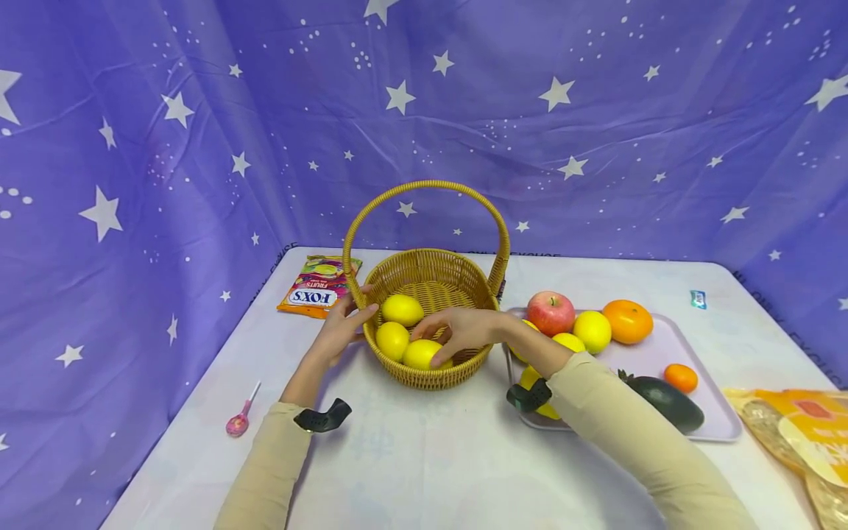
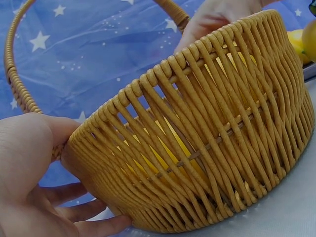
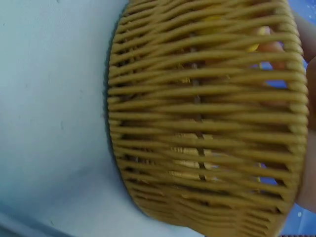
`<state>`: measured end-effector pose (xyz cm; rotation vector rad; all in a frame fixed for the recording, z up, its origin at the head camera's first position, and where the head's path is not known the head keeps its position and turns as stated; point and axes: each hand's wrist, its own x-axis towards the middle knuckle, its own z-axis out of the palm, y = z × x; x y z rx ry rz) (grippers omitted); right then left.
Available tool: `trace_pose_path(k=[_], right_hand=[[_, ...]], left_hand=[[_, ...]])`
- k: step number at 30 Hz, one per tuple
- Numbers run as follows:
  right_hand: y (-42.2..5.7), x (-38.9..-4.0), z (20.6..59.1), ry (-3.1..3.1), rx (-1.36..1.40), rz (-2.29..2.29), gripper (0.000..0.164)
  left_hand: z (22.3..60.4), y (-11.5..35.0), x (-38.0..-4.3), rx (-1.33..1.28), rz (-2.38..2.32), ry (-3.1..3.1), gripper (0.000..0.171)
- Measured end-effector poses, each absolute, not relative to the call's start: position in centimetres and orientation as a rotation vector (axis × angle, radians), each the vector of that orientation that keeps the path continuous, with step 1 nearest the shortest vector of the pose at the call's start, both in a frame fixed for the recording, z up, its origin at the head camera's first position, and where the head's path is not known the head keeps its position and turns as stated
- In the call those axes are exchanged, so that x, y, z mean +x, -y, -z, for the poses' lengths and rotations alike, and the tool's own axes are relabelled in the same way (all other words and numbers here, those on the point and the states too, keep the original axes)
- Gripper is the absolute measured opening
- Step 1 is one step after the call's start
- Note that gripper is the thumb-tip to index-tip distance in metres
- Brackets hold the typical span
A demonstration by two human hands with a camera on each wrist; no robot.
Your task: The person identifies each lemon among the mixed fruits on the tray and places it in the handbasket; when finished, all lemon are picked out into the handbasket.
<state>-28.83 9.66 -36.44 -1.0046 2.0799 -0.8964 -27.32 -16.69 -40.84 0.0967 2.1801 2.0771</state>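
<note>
A round wicker basket (image 1: 430, 379) with a tall hoop handle stands on the table. My left hand (image 1: 341, 330) holds its left side, thumb at the rim and fingers spread along the outer wall, as the left wrist view shows. Inside are a lemon (image 1: 402, 311) at the back, a second lemon (image 1: 392, 341) at the left, and a front lemon (image 1: 421, 355). Reaching in over the right rim, my right hand (image 1: 464, 330) grips the front lemon between thumb and curled fingers. In the right wrist view, the basket's weave (image 3: 207, 108) hides most of that hand.
Right of the basket, a pale tray (image 1: 718, 412) carries an apple (image 1: 550, 313), an orange (image 1: 627, 322), a small orange fruit (image 1: 681, 377), a dark green avocado-like fruit (image 1: 665, 403) and several lemons. A candy bag (image 1: 318, 287), a lollipop (image 1: 238, 422) and an orange bag (image 1: 811, 434) lie around.
</note>
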Motion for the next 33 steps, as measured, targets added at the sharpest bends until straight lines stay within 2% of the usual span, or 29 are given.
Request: trace_pose_path(k=[7,14,25,33], right_hand=[[-9.1,-28.9,36.8,-2.115,-1.007,0.806,0.044],[-11.7,-29.1,35.3,-1.983,-0.93,1.016,0.05],[-23.1,-29.5,32.0,-2.067,-0.826,1.263,0.054],[-31.3,-29.1,33.3,-2.344,-0.62,1.233,0.051]], left_hand=[[41.0,16.5,-27.4,0.088,-2.081,-2.18,0.052],[41.0,16.3,-27.4,0.085,-2.076,-2.169,0.051],[40.8,16.4,-27.3,0.072,-2.062,-2.177,0.051],[40.7,16.6,-27.2,0.078,-2.057,-2.194,0.052]])
